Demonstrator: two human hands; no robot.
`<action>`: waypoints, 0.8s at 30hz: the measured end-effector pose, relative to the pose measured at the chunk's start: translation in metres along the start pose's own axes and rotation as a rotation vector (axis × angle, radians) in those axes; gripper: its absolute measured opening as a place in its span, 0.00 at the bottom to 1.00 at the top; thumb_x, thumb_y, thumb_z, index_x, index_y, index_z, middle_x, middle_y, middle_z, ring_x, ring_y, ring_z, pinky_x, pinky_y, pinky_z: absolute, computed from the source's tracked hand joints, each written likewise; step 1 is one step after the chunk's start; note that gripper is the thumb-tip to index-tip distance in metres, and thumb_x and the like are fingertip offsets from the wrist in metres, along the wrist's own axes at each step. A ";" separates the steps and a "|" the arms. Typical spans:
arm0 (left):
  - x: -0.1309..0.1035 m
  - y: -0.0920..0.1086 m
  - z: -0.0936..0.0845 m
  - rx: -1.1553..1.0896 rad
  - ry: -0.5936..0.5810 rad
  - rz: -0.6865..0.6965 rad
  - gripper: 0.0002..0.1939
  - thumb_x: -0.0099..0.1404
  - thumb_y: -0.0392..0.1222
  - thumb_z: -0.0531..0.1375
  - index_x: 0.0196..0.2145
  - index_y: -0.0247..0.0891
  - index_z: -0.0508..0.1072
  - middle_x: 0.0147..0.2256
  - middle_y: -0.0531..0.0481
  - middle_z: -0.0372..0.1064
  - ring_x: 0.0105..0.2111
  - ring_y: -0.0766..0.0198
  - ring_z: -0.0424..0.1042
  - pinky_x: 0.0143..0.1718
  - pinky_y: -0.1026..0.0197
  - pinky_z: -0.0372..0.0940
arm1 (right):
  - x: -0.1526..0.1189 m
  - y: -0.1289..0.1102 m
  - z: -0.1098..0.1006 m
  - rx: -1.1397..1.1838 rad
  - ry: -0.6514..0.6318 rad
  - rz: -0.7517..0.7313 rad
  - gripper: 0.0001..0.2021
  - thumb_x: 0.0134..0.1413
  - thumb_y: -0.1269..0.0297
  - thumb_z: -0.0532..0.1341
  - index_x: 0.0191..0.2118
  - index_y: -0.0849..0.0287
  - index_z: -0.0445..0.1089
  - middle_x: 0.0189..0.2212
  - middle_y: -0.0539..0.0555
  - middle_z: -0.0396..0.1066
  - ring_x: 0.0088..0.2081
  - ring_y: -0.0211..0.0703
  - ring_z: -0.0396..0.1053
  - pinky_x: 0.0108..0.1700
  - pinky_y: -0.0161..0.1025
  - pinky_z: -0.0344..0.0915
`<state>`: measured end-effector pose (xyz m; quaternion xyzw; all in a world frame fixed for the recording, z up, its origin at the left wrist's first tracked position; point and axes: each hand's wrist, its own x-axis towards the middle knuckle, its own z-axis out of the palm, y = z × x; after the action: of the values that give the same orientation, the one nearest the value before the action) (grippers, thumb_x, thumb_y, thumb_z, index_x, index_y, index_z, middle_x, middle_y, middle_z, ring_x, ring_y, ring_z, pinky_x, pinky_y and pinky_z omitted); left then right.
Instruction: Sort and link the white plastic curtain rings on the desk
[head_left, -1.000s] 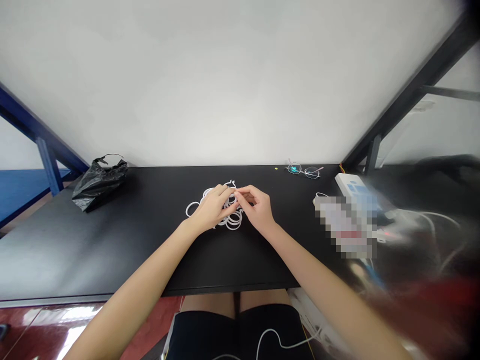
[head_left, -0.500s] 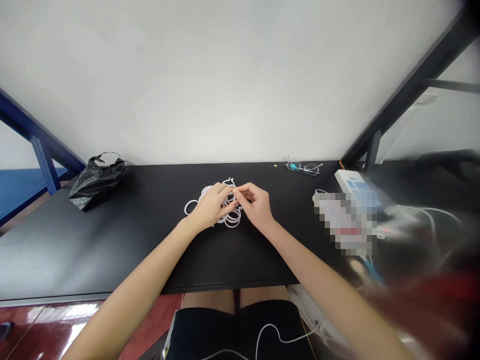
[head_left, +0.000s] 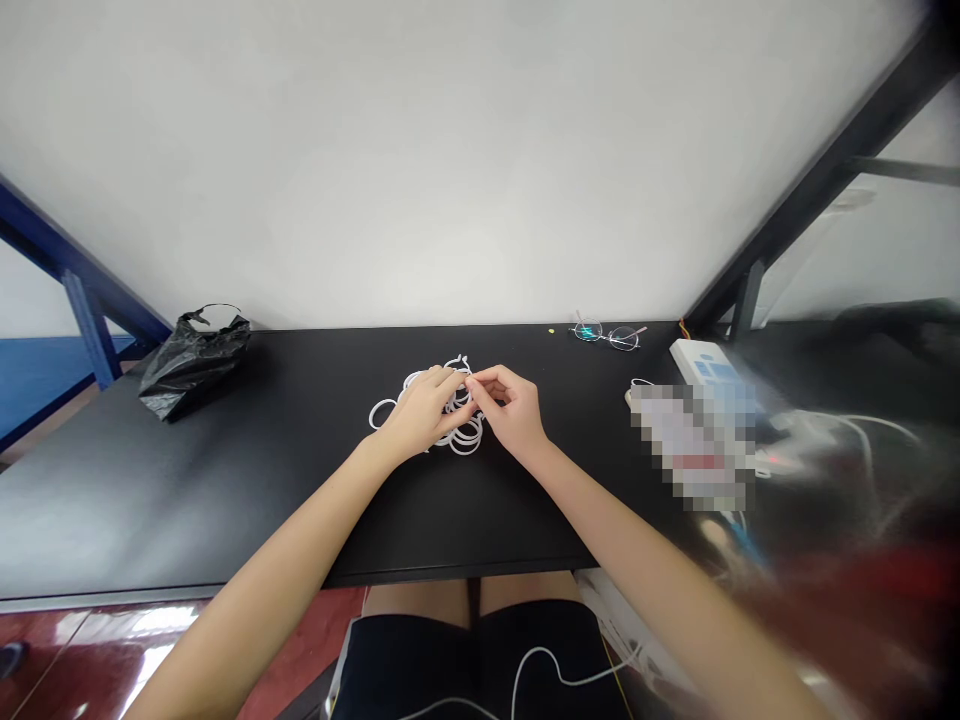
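A loose heap of white plastic rings (head_left: 466,437), thin and with small knobs at some ends, lies on the black desk in front of me. Over the heap rests my left hand (head_left: 427,405), palm down, fingers stretched out and thumb apart, with rings showing between thumb and forefinger. My right hand (head_left: 514,410) is at the heap's right side. Its thumb and forefinger are pinched on a white ring, close to my left fingertips. The pinched part is mostly hidden by the fingers.
On the black desk (head_left: 300,500), a black plastic bag (head_left: 195,365) stands at the left. Eyeglasses (head_left: 607,335) lie near the wall. At the right are a white box (head_left: 705,360), a pixelated item (head_left: 694,450) and cables. A white cord (head_left: 555,675) crosses my lap.
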<state>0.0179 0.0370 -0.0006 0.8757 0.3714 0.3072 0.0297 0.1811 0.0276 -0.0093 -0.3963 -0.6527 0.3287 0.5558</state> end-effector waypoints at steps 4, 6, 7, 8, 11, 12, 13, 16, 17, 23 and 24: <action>0.000 0.001 0.000 0.007 -0.012 -0.014 0.11 0.70 0.46 0.51 0.33 0.39 0.65 0.27 0.51 0.63 0.29 0.61 0.61 0.34 0.58 0.59 | 0.000 0.000 0.001 0.001 0.004 0.004 0.09 0.57 0.57 0.61 0.33 0.57 0.71 0.28 0.52 0.74 0.29 0.41 0.74 0.34 0.38 0.71; 0.000 0.001 -0.001 0.008 -0.022 -0.017 0.11 0.70 0.46 0.51 0.33 0.39 0.65 0.27 0.51 0.64 0.29 0.61 0.61 0.34 0.58 0.59 | 0.000 0.000 0.001 -0.011 0.011 0.017 0.10 0.57 0.56 0.61 0.33 0.57 0.71 0.28 0.52 0.74 0.28 0.41 0.73 0.32 0.37 0.70; 0.000 0.001 -0.001 0.008 -0.026 -0.017 0.11 0.70 0.46 0.51 0.33 0.39 0.65 0.27 0.51 0.64 0.29 0.61 0.61 0.34 0.58 0.59 | 0.000 0.001 0.001 -0.019 0.013 0.026 0.10 0.57 0.56 0.61 0.33 0.57 0.71 0.27 0.52 0.73 0.27 0.41 0.73 0.31 0.37 0.70; 0.000 0.000 -0.001 0.009 -0.030 -0.016 0.11 0.70 0.46 0.51 0.33 0.39 0.65 0.27 0.50 0.64 0.29 0.61 0.61 0.34 0.58 0.59 | 0.000 0.001 0.001 -0.025 0.013 0.034 0.10 0.57 0.56 0.61 0.33 0.57 0.70 0.27 0.52 0.73 0.27 0.41 0.73 0.30 0.37 0.69; 0.000 -0.001 0.000 0.015 -0.041 -0.017 0.10 0.70 0.46 0.52 0.34 0.39 0.66 0.28 0.50 0.65 0.29 0.61 0.61 0.33 0.58 0.59 | 0.000 0.003 0.001 -0.027 0.009 0.051 0.10 0.57 0.56 0.61 0.32 0.57 0.70 0.25 0.51 0.72 0.26 0.41 0.72 0.30 0.37 0.69; 0.000 -0.001 0.000 0.016 -0.044 -0.018 0.10 0.70 0.46 0.52 0.34 0.39 0.66 0.28 0.50 0.66 0.29 0.61 0.61 0.33 0.58 0.59 | 0.000 0.004 0.001 -0.026 0.008 0.055 0.10 0.57 0.55 0.61 0.32 0.57 0.70 0.25 0.51 0.72 0.26 0.41 0.72 0.30 0.37 0.69; 0.000 -0.001 0.000 0.017 -0.045 -0.019 0.11 0.70 0.47 0.52 0.34 0.38 0.66 0.28 0.50 0.66 0.29 0.61 0.61 0.33 0.58 0.59 | 0.001 0.004 0.001 -0.027 0.006 0.060 0.10 0.57 0.55 0.61 0.32 0.57 0.70 0.24 0.51 0.72 0.25 0.41 0.72 0.30 0.37 0.69; 0.000 -0.002 0.000 0.015 -0.041 -0.022 0.11 0.69 0.47 0.52 0.35 0.38 0.67 0.28 0.50 0.66 0.29 0.61 0.61 0.34 0.58 0.59 | 0.001 0.006 0.001 -0.037 0.002 0.071 0.11 0.56 0.55 0.61 0.32 0.57 0.70 0.24 0.51 0.72 0.25 0.40 0.71 0.29 0.37 0.69; -0.001 -0.002 0.001 0.014 -0.041 -0.024 0.11 0.69 0.47 0.52 0.35 0.38 0.67 0.28 0.50 0.67 0.29 0.61 0.62 0.34 0.58 0.59 | 0.001 0.006 0.001 -0.040 0.000 0.074 0.11 0.56 0.55 0.61 0.32 0.57 0.70 0.24 0.51 0.72 0.25 0.40 0.71 0.29 0.37 0.69; -0.001 -0.003 0.002 0.029 -0.045 -0.030 0.10 0.69 0.46 0.53 0.33 0.39 0.66 0.27 0.50 0.65 0.29 0.61 0.62 0.34 0.58 0.59 | 0.002 0.006 0.001 -0.057 -0.014 0.072 0.10 0.57 0.55 0.61 0.32 0.57 0.70 0.23 0.50 0.71 0.24 0.40 0.71 0.29 0.36 0.68; -0.001 -0.003 0.002 0.028 -0.043 -0.033 0.10 0.69 0.46 0.53 0.33 0.39 0.65 0.27 0.51 0.65 0.29 0.60 0.63 0.34 0.58 0.59 | 0.002 0.006 0.001 -0.058 -0.016 0.070 0.10 0.56 0.56 0.61 0.32 0.57 0.70 0.23 0.50 0.71 0.24 0.40 0.71 0.28 0.36 0.68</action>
<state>0.0168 0.0390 -0.0034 0.8762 0.3893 0.2824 0.0304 0.1809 0.0323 -0.0138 -0.4320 -0.6522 0.3319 0.5271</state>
